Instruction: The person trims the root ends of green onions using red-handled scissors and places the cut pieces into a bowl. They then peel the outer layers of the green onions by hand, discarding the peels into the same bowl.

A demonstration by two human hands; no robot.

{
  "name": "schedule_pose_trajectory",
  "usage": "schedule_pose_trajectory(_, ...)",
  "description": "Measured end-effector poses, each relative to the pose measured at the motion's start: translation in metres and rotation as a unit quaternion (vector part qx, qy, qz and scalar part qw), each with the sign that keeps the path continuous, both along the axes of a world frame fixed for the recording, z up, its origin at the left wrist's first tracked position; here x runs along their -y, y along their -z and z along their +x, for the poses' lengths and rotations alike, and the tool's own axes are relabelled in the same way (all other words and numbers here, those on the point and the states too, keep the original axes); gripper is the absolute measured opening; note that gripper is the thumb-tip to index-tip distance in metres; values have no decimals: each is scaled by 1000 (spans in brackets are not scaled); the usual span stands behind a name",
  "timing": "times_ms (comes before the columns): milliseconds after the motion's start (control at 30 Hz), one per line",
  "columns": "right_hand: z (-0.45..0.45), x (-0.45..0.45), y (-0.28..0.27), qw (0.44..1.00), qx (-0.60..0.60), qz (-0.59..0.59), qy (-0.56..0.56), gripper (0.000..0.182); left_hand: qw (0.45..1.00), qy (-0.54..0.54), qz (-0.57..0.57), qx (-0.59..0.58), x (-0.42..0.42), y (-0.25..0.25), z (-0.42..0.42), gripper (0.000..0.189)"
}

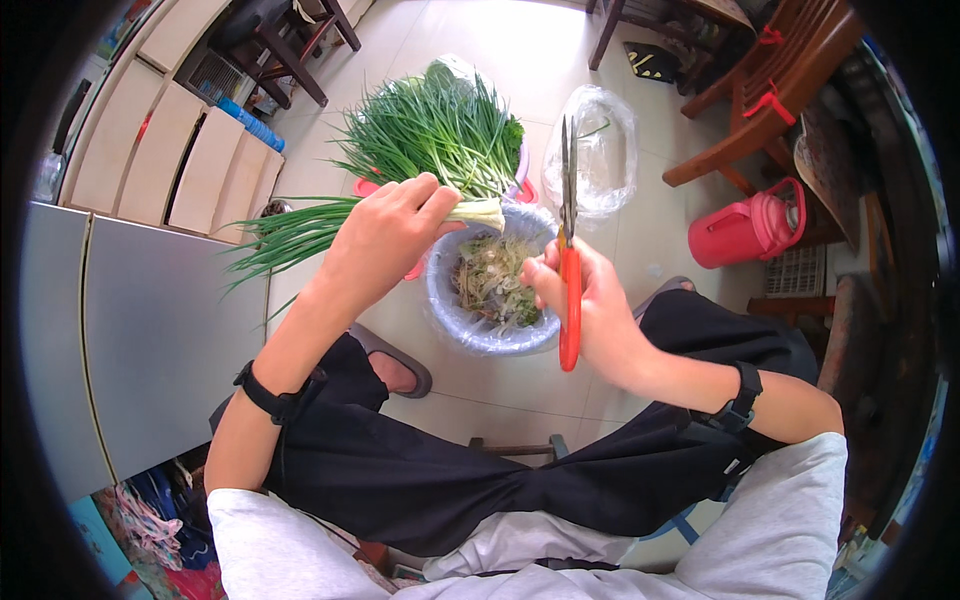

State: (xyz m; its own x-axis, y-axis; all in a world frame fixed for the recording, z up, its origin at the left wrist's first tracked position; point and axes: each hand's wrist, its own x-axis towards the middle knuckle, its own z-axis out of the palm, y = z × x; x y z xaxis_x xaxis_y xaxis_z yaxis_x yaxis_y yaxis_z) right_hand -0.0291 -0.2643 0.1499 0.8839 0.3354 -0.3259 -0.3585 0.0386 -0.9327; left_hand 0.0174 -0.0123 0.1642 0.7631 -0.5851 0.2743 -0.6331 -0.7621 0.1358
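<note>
My left hand (pixel 401 232) grips a bunch of green onions (pixel 300 229), its green leaves trailing left and its pale root ends pointing right. In my right hand (pixel 592 307) is a pair of scissors (pixel 570 300) with red handles, its blades directed away from me. Between and below the hands stands a bin (pixel 442 315) lined with a clear plastic bag. Trimmed roots and onion scraps (pixel 495 281) lie inside it. Beyond the bin, a large heap of green onions (pixel 442 127) rests over a container whose pale purple rim (pixel 523 161) shows at the right.
A clear plastic bag (pixel 592 154) lies on the tiled floor at the right of the heap. Farther right are a red thermos flask (pixel 746 225) and a wooden chair (pixel 780 82). Drawers (pixel 150 142) and a grey cabinet (pixel 172 337) line the left side.
</note>
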Motion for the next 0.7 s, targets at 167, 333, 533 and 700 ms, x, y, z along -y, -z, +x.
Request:
schedule_pose_trajectory(167, 26, 7, 10, 995, -96, 23, 31, 33, 1000, -16, 7, 0, -2, 4, 1, 28)
schedule_pose_trajectory(333, 51, 20, 33, 979, -180, 40, 83, 58, 1000, -10, 9, 21, -12, 1, 3, 22)
schedule_pose_trajectory(533, 62, 29, 27, 989, -117, -32, 87, 53, 1000, -17, 2, 23, -13, -5, 1, 19)
schedule_pose_trajectory(700, 105, 39, 43, 991, -18, -74, 113, 53, 998, -50, -18, 26, -17, -20, 2, 21)
